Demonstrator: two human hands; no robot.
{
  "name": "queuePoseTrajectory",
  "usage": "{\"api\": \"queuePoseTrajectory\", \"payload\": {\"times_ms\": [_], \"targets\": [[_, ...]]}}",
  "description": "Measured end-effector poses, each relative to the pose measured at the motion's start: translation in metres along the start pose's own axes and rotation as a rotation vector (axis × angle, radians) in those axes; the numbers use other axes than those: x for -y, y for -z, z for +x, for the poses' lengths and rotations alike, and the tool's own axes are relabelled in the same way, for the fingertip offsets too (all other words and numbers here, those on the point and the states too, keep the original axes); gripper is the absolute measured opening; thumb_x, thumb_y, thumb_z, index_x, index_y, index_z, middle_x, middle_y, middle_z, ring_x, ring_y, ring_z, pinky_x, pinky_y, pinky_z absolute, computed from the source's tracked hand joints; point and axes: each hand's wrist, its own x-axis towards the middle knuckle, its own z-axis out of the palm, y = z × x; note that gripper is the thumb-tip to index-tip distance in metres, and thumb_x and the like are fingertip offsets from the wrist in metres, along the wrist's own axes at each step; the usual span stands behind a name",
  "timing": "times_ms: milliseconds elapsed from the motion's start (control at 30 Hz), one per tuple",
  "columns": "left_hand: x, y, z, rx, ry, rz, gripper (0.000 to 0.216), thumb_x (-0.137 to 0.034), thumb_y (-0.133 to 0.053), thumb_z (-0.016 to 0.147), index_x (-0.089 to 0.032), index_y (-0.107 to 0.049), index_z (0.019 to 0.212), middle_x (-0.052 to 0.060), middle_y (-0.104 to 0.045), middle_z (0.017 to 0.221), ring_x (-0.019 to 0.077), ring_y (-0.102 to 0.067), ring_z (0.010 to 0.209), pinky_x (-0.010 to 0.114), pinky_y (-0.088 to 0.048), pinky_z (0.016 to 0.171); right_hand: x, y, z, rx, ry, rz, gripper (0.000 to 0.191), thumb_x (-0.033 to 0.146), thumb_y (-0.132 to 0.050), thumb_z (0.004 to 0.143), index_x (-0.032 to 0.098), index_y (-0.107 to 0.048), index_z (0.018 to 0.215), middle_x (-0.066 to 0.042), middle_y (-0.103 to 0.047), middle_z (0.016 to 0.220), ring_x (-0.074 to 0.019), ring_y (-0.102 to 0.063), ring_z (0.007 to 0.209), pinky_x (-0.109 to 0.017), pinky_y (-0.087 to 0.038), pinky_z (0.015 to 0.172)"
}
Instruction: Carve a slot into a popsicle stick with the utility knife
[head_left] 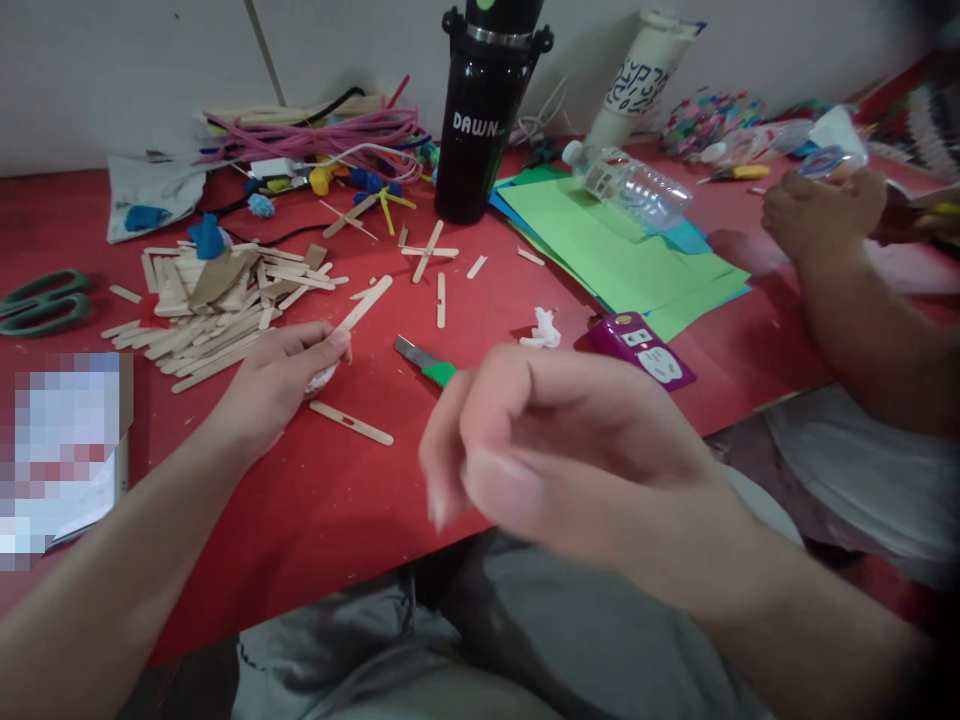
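Observation:
My left hand (281,370) is closed around a wooden craft stick (367,303) that points up and to the right. Something white and crumpled, perhaps tissue (322,378), shows under its fingers. Close to the camera, my right hand (555,450) is raised and a little blurred. Its fingers are curled toward the thumb, and nothing shows between them. A craft stick with a notch cut in its middle (351,423) lies below the left hand. Partly behind the right hand lies a utility knife with a green handle (427,364). Another notched stick (441,300) rests farther back, near crossed sticks (430,251).
A pile of craft sticks (225,310) lies at left, near scissors (45,302) and a phone (67,450). Behind stand a black bottle (480,120) and pipe cleaners (315,132). Green paper (600,240) and a purple socket adapter (641,348) lie right, near another person's hand (825,215).

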Motion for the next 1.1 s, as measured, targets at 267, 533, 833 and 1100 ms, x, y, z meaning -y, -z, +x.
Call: {"api": "queuePoseTrajectory", "payload": {"times_ms": [267, 533, 833, 1100], "targets": [[0.002, 0.01, -0.004, -0.019, -0.216, 0.546, 0.033, -0.036, -0.055, 0.084, -0.02, -0.047, 0.056, -0.002, -0.04, 0.05, 0.0125, -0.036, 0.05, 0.027, -0.02, 0.052, -0.058, 0.033, 0.085, -0.08, -0.191, -0.951, 0.032, 0.045, -0.062, 0.085, 0.018, -0.058, 0.101, -0.012, -0.06, 0.101, -0.0293, -0.058, 0.095, -0.04, -0.046, 0.073], [0.003, 0.006, -0.003, -0.006, -0.182, 0.748, 0.036, -0.038, -0.049, 0.085, -0.02, -0.041, 0.056, -0.001, -0.041, 0.049, 0.0132, -0.035, 0.049, 0.029, -0.016, 0.054, -0.068, 0.024, 0.078, -0.108, -0.154, -0.913, 0.017, 0.024, -0.046, 0.09, 0.015, -0.055, 0.101, -0.013, -0.061, 0.101, -0.0261, -0.06, 0.086, -0.036, -0.043, 0.067], [-0.002, 0.004, -0.004, 0.09, -0.081, 1.062, 0.037, -0.045, -0.031, 0.09, -0.021, -0.05, 0.07, 0.001, -0.054, 0.064, 0.0157, -0.046, 0.06, 0.029, -0.023, 0.056, -0.053, 0.016, 0.069, -0.023, -0.281, -0.252, 0.03, 0.042, -0.036, 0.099, 0.021, -0.054, 0.11, -0.002, -0.061, 0.084, -0.0124, -0.055, 0.064, -0.028, -0.043, 0.064], [0.0, 0.004, -0.004, 0.083, -0.103, 1.08, 0.038, -0.047, -0.031, 0.091, -0.021, -0.051, 0.071, 0.001, -0.056, 0.064, 0.0159, -0.049, 0.062, 0.029, -0.024, 0.056, -0.05, 0.006, 0.081, 0.082, -0.237, -0.162, 0.027, 0.038, -0.042, 0.097, 0.02, -0.061, 0.104, 0.0, -0.06, 0.083, -0.0089, -0.049, 0.059, -0.026, -0.041, 0.061]]}}
